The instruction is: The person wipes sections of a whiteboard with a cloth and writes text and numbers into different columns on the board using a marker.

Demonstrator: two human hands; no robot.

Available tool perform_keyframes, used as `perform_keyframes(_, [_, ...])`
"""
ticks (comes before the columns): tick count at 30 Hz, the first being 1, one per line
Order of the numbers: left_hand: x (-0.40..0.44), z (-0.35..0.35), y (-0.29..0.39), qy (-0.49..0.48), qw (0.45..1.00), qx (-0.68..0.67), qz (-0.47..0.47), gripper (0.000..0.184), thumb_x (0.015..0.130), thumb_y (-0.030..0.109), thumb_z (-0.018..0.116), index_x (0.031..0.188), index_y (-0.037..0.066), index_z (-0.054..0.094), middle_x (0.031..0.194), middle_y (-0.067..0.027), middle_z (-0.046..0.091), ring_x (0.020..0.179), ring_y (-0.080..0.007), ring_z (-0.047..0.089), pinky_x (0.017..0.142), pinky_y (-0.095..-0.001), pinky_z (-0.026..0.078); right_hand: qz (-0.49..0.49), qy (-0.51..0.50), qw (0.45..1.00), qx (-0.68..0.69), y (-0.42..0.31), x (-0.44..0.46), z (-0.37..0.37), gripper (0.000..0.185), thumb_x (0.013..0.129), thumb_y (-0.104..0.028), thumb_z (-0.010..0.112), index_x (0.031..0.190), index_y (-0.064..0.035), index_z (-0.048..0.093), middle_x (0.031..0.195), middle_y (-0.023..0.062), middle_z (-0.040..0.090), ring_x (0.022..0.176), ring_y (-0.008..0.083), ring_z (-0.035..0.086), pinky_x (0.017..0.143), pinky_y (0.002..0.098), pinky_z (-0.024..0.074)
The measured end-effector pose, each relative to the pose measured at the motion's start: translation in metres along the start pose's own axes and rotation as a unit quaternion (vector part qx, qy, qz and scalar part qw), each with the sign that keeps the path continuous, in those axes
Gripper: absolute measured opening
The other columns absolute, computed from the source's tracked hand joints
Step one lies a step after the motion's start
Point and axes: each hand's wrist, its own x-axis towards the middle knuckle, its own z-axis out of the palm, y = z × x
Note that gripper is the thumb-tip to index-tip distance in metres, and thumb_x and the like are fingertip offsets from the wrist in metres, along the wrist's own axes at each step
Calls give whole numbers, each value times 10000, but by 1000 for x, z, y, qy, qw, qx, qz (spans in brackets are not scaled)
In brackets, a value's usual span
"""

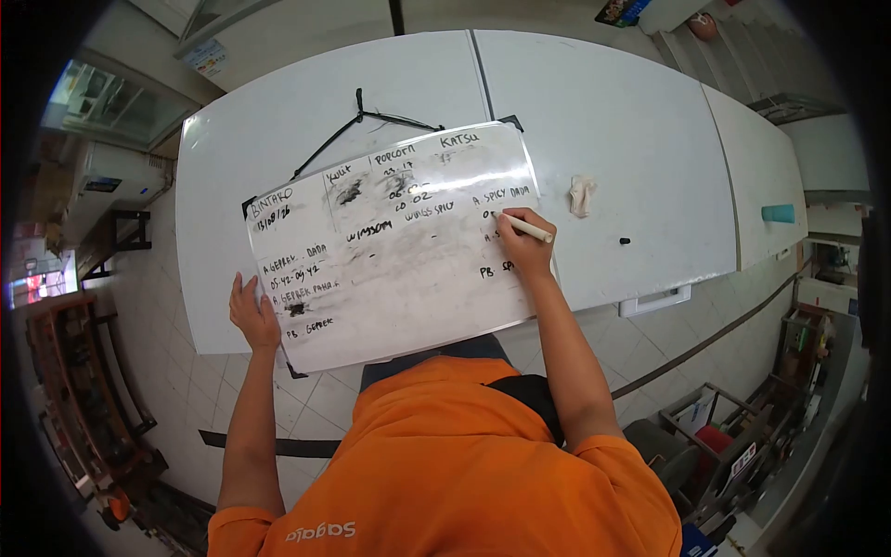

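Apparently wrote near the right edge of the whiteboard point(408, 297), tilted and lapped over the near edge of the table point(631, 121), left of centre. In the right hand point(526, 251), had the grip clamped on the marker point(531, 229); set the left hand point(255, 313) against the whiteboard's left edge, fingers loosely spread, but could not tell whether clamped there. Called for light, even strokes, a firmly braced whiteboard, and a wrist lifted clear of the lettering point(497, 271) to avoid smudging.

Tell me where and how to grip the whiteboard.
Probably by its short framed edges, one hand from each side: the whiteboard is wide and overhangs the near edge of the table. The left hand is at one edge; the right hand holds a pen.
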Motion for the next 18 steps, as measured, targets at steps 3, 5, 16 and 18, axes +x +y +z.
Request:
perform_keyframes(3, [0, 0, 0, 1, 1000, 3, 2, 492, 986, 147, 579, 1475, 91, 584, 1674, -169, 426, 1508, -390, 396, 1219, -590, 241, 1, -13, 1000, -2, 3, -2, -2, 122, 889, -110, 811, 929, 4, 792, 735, 73, 753, 626, 111, 673, 604, 269, 532])
perform_keyframes(5, [0, 0, 1, 1, 1000, 12, 1, 481, 997, 157, 561, 1472, 79, 587, 1666, -186, 432, 1493, -404, 409, 1213, -598, 249, 8, -9, 1000, 5, 5, -1, -1, 125, 890, -114, 812, 931, 2, 791, 735, 71, 753, 625, 107, 668, 603, 269, 530])
perform_keyframes(16, [1, -3, 6, 6, 1000, 7, 8, 475, 1004, 158, 557, 1470, 68, 584, 1659, -199, 438, 1485, -410, 418, 1215, -593, 253, 33, 21, 998, 40, 2, -1, 0, 117, 899, -114, 803, 929, -2, 784, 731, 59, 744, 617, 93, 648, 593, 269, 517])
perform_keyframes(18, [1, -1, 3, 8, 1000, 5, 9, 481, 993, 154, 567, 1467, 70, 588, 1658, -196, 439, 1488, -409, 415, 1217, -589, 251, 25, 28, 999, 21, 1, 1, 0, 105, 894, -104, 800, 924, -4, 782, 722, 58, 739, 613, 98, 649, 592, 271, 516])
